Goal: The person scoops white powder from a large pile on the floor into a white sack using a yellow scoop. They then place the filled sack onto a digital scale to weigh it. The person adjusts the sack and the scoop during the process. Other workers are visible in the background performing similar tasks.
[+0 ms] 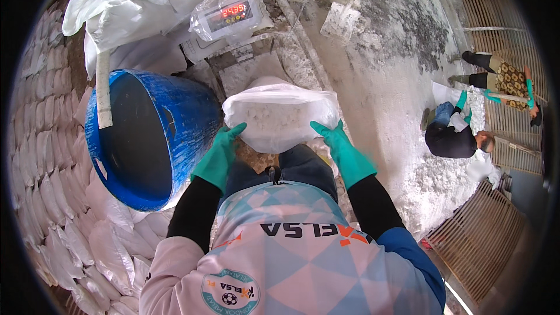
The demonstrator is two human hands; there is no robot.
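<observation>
In front of my legs an open white plastic sack (269, 141) spreads its mouth toward me, with pale powder (283, 118) inside. My left hand (220, 150), in a green rubber glove, closes on the sack's left edge with the thumb at the rim. Over on the other edge, my gloved right hand (343, 150) grips the sack the same way. Just beyond the sack, a plastic-wrapped digital scale display (230, 14) glows with red digits. Part of a flat platform (251, 73) shows behind the sack; whether the sack rests on it is hidden.
A large blue tub (195, 111) stands close on my left, a flat stick (103, 90) over its rim. Filled white sacks (58, 192) cover the left side. A shovel (341, 20) lies ahead in powder. Two people (458, 131) (507, 79) are at the right near slatted racks (478, 239).
</observation>
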